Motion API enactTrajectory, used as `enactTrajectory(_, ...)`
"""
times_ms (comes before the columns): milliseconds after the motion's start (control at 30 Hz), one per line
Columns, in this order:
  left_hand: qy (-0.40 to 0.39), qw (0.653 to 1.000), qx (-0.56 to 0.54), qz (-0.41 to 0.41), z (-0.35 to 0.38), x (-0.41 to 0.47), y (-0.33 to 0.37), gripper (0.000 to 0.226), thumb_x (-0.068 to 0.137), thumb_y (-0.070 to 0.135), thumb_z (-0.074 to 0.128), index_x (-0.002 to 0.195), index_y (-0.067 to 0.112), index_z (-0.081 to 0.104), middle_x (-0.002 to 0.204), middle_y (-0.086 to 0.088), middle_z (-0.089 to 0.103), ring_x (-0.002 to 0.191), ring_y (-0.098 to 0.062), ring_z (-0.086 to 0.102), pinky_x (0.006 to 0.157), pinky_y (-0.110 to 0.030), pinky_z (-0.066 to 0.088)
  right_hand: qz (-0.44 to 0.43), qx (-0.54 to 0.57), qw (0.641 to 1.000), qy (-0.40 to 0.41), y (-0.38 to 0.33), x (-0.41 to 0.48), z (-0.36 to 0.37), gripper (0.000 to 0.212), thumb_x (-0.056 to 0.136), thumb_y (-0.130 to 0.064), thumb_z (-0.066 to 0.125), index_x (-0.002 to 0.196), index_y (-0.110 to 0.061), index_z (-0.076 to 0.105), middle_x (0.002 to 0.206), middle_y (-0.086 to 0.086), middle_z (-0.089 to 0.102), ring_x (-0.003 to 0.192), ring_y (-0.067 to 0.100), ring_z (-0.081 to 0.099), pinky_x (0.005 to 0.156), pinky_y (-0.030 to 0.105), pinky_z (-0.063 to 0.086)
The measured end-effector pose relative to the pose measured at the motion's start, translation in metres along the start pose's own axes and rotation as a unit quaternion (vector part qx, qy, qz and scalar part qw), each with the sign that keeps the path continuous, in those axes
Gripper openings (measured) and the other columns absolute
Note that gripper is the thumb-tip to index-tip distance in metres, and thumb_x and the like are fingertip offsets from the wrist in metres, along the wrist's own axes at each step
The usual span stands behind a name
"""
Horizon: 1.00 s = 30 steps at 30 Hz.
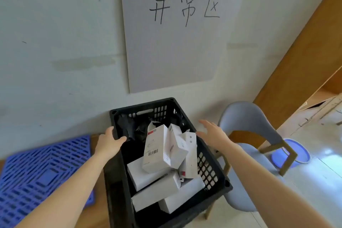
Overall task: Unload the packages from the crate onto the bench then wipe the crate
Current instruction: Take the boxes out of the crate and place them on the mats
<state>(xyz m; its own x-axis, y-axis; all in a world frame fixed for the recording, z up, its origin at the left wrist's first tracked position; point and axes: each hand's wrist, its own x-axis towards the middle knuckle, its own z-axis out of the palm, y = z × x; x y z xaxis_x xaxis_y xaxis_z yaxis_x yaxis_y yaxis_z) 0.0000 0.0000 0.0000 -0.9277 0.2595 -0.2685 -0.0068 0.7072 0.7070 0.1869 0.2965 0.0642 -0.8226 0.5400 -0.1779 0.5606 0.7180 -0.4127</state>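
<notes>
Forearms flank black crate; left hand at left rim, right hand beside right rim, fingers spread, holding nothing, likely bracing crate; white packages inside.

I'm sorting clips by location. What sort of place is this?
Probably a corner of a small warehouse or parcel-handling room: a handwritten sign on the wall, a black crate heaped with white boxes, and a blue plastic pallet lying beside it.

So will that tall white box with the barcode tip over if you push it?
Probably, yes: the barcode box leans on end atop other white boxes, so a nudge could topple it. It looks like stiff cardboard, likely light, so it shouldn't flop.
</notes>
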Motion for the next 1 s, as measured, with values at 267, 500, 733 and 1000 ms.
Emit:
enactTrajectory(267, 0.026, 0.997, 0.050, -0.049, 0.032, 0.024, -0.010, 0.069, 0.093, 0.036, 0.061, 0.152, 0.025, 0.025, 0.142, -0.020, 0.038, 0.116, -0.036, 0.053, 0.087, -0.040, 0.050, 0.050, 0.016, 0.995, -0.086, 0.022, 0.052, 0.034, 0.058, 0.097, -0.036, 0.050, 0.149, -0.025, 0.026, 0.143, 0.009, 0.044, 0.124, 0.026, 0.049, 0.099, 0.035, 0.040)
enactTrajectory(500, 0.033, 0.992, 0.099, -0.071, 0.048, 0.023, -0.014, 0.068, 0.095, 0.037, 0.058, 0.152, 0.027, 0.021, 0.138, -0.019, 0.044, 0.114, -0.035, 0.055, 0.088, -0.040, 0.049, 0.060, 0.070, 0.993, -0.073, 0.037, 0.087, 0.058, 0.052, 0.098, -0.030, 0.047, 0.147, -0.022, 0.030, 0.125, 0.012, 0.055, 0.091, 0.022, 0.057, 0.072, 0.030, 0.048)
enactTrajectory(733, 0.012, 0.993, 0.081, -0.081, 0.050, 0.019, -0.013, 0.089, 0.086, 0.046, 0.070, 0.154, 0.029, 0.015, 0.144, -0.017, 0.040, 0.124, -0.032, 0.049, 0.090, -0.034, 0.045, 0.084, 0.124, 0.985, -0.087, 0.044, 0.109, 0.074, 0.043, 0.097, -0.038, 0.045, 0.135, -0.018, 0.042, 0.102, 0.008, 0.060, 0.078, 0.022, 0.062, 0.070, 0.037, 0.054)
enactTrajectory(1000, 0.055, 0.988, 0.132, -0.061, 0.044, -0.001, -0.006, 0.090, 0.082, 0.012, 0.076, 0.153, 0.025, 0.022, 0.125, -0.014, 0.056, 0.111, -0.030, 0.058, 0.090, -0.040, 0.052, 0.081, 0.168, 0.977, -0.106, 0.046, 0.102, 0.060, 0.033, 0.098, -0.032, 0.048, 0.126, -0.015, 0.043, 0.089, 0.003, 0.060, 0.077, 0.019, 0.061, 0.066, 0.034, 0.051)
